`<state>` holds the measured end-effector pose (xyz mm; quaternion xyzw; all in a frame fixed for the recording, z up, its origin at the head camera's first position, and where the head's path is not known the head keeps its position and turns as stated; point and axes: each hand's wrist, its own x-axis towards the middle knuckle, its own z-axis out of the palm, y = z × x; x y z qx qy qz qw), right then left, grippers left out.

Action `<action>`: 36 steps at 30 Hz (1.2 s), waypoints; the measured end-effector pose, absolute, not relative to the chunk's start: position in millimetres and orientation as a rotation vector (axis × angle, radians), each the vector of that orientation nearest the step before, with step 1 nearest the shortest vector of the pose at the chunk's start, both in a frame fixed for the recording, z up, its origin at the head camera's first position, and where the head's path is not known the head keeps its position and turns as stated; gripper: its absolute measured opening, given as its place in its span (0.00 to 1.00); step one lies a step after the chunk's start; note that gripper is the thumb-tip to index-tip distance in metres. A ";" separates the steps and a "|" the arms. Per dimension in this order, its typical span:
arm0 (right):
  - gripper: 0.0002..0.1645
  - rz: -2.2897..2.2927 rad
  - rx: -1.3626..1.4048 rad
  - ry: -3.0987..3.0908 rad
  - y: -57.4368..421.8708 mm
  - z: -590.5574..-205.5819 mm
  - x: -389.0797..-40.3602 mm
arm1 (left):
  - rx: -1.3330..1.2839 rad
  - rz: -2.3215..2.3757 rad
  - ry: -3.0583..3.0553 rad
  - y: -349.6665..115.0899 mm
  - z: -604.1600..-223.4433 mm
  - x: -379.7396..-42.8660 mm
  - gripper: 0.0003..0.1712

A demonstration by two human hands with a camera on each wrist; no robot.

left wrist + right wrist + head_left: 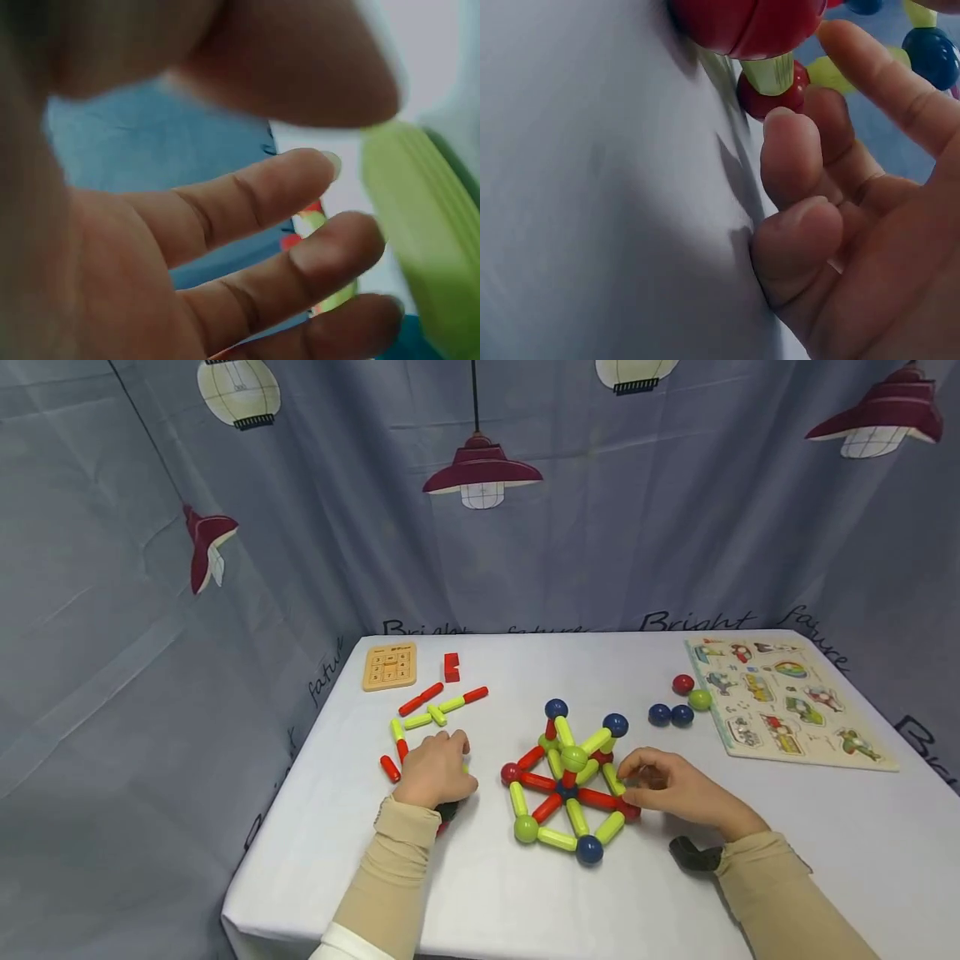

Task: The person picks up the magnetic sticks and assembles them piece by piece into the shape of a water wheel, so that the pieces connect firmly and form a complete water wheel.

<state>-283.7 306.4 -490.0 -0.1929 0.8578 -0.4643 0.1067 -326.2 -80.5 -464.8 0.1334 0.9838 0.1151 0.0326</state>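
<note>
Two hands rest on the white cloth-covered table [487,893], either side of a rod-and-ball structure [572,781] built of smooth glossy sticks, red and lime green, joined by round balls into a wheel with a raised hub. The right hand [675,789] touches the structure's right edge, its fingers [802,157] loosely curled beside a red ball [776,94]. The left hand [437,768] lies palm down just left of the structure over loose sticks [435,706]; whether its slightly parted fingers [300,180] grip one, I cannot tell. Loose balls [678,703] and a flat picture puzzle board [787,702] lie to the structure's right.
</note>
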 end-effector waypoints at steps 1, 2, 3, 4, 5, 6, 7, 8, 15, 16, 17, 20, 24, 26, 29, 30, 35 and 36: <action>0.15 -1.378 -0.575 2.522 307.4 -491.9 -283.3 | 0.405 0.360 3.007 -81.3 -465.7 -327.3 0.21; 0.16 -1.387 -0.581 2.521 308.8 -492.7 -282.9 | 0.409 0.384 2.988 -81.5 -466.7 -328.2 0.21; 0.16 -1.391 -0.577 2.522 309.9 -492.6 -282.4 | 0.423 0.412 2.974 -81.3 -467.9 -329.4 0.22; 0.17 -1.393 -0.566 2.520 310.6 -492.2 -281.9 | 0.441 0.437 2.964 -80.8 -469.1 -330.5 0.22; 0.17 -1.389 -0.556 2.517 311.0 -491.8 -281.6 | 0.458 0.457 2.958 -80.3 -470.1 -331.5 0.22; 0.17 -1.378 -0.557 2.515 311.4 -491.7 -281.7 | 0.472 0.480 2.955 -79.7 -470.7 -332.3 0.21; 0.17 -1.366 -0.560 2.514 311.5 -491.6 -281.9 | 0.482 0.499 2.961 -79.0 -471.3 -333.0 0.21; 0.17 -1.361 -0.556 2.515 311.2 -491.5 -282.4 | 0.496 0.524 2.973 -78.3 -471.7 -333.8 0.20; 0.17 -1.347 -0.555 2.526 308.0 -492.0 -285.1 | 0.622 0.657 3.095 -73.9 -472.7 -339.7 0.15; 0.17 -1.348 -0.558 2.523 307.9 -492.1 -285.0 | 0.624 0.675 3.094 -73.5 -472.9 -340.0 0.14; 0.17 -1.352 -0.554 2.519 307.7 -492.3 -284.9 | 0.625 0.691 3.089 -73.3 -473.3 -340.1 0.14; 0.17 -1.355 -0.565 2.510 306.9 -493.1 -284.4 | 0.652 0.768 3.063 -72.6 -474.0 -340.8 0.14; 0.17 -1.364 -0.559 2.499 305.1 -492.6 -283.6 | 0.794 0.960 2.960 -69.5 -471.0 -341.1 0.15; 0.17 -1.369 -0.560 2.493 304.4 -492.2 -283.4 | 0.878 1.048 2.871 -66.4 -467.8 -339.3 0.15; 0.17 -1.372 -0.551 2.487 303.9 -492.6 -283.0 | 0.965 1.109 2.761 -61.9 -466.2 -336.0 0.15; 0.17 -1.374 -0.549 2.484 303.9 -493.2 -282.7 | 0.987 1.109 2.746 -60.8 -466.8 -335.3 0.15; 0.17 -1.382 -0.544 2.474 304.2 -496.9 -281.3 | 1.029 1.108 2.724 -58.9 -469.8 -332.5 0.17; 0.17 -1.384 -0.545 2.472 304.2 -497.8 -281.2 | 1.032 1.112 2.717 -59.0 -470.1 -332.1 0.17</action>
